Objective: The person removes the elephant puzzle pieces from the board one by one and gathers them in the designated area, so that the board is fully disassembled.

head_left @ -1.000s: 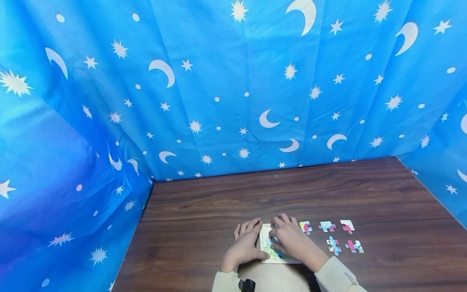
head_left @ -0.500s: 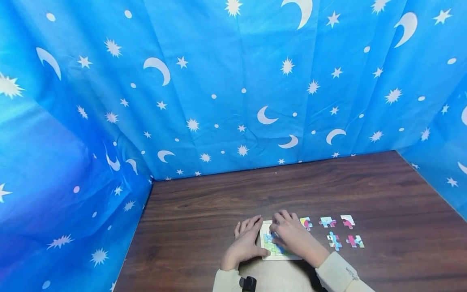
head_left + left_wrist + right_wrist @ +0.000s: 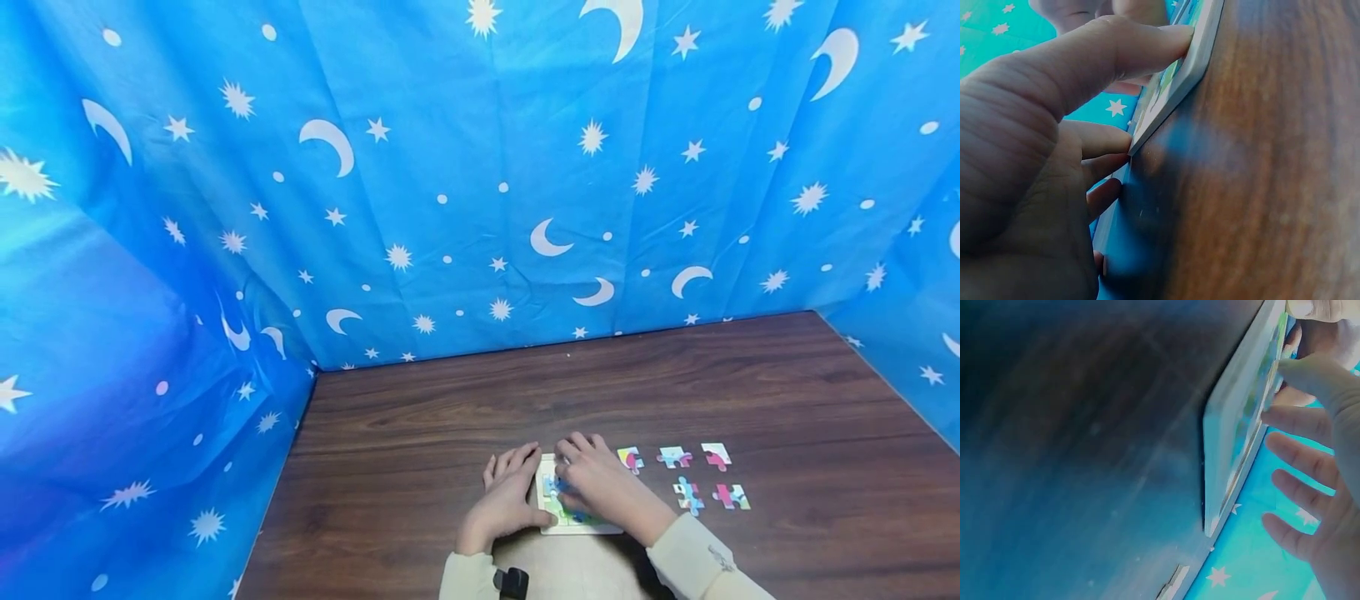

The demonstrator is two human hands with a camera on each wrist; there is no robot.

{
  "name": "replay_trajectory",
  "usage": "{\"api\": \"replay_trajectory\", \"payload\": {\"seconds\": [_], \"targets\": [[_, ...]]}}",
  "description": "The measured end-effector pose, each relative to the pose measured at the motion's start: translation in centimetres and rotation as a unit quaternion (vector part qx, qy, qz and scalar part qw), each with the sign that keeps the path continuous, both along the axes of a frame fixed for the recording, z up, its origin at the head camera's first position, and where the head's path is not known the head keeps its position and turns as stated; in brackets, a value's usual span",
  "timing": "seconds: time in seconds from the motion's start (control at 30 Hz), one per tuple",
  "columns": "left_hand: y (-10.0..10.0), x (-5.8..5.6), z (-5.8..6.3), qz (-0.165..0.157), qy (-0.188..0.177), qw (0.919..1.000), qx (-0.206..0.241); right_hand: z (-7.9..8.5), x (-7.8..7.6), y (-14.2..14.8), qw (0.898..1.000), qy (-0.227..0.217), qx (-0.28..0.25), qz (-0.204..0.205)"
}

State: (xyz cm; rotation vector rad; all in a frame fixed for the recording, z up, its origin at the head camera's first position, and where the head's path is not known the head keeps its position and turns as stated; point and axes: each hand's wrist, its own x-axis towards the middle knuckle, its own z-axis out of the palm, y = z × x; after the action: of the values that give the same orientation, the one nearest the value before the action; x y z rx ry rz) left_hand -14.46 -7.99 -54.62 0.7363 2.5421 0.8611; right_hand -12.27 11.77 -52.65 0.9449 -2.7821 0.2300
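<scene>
A pale-rimmed jigsaw tray (image 3: 581, 531) with blue and green pieces lies near the table's front. My left hand (image 3: 506, 504) grips its left side; in the left wrist view the thumb (image 3: 1169, 44) presses on the rim near a corner and a fingertip touches the edge. Over the tray, my right hand (image 3: 596, 483) pinches a puzzle piece between thumb and index finger, low against the tray's surface (image 3: 1250, 425). Its other fingers (image 3: 1300, 494) are spread apart. The right hand covers much of the tray's middle and right part in the head view, and the pinched piece is mostly hidden.
Several loose jigsaw pieces lie right of the tray, among them a yellow-pink piece (image 3: 630, 458), a blue piece (image 3: 688, 497) and a pink piece (image 3: 729, 497). A blue curtain (image 3: 465, 167) with moons and stars encloses the dark wooden table (image 3: 435, 417).
The camera view has shifted slightly. Both hands stay at the tray, with the right hand's fingers moving only a little; the loose pieces lie as before.
</scene>
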Motion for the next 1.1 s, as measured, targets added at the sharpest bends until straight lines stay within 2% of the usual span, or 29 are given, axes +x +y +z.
{"api": "replay_trajectory", "payload": {"seconds": [0.23,0.57,0.77,0.93,1.1], "targets": [[-0.3,0.8,-0.5,-0.013,0.003,0.9999,0.003,0.5,1.2,0.6,1.0,0.008,0.001,-0.006],[-0.1,0.0,-0.1,-0.003,0.019,0.9998,0.007,2.7,1.6,3.3,0.998,0.066,-0.004,-0.016],[-0.1,-0.2,-0.2,-0.001,0.0,0.9999,0.012,3.6,1.9,5.5,0.995,0.098,-0.009,-0.017],[-0.1,-0.1,-0.2,0.002,0.006,0.9998,0.019,3.2,2.3,7.3,0.992,0.128,-0.017,-0.018],[0.1,-0.1,-0.4,0.005,0.014,0.9998,0.017,2.2,2.9,8.7,0.992,0.127,-0.012,-0.018]]}}
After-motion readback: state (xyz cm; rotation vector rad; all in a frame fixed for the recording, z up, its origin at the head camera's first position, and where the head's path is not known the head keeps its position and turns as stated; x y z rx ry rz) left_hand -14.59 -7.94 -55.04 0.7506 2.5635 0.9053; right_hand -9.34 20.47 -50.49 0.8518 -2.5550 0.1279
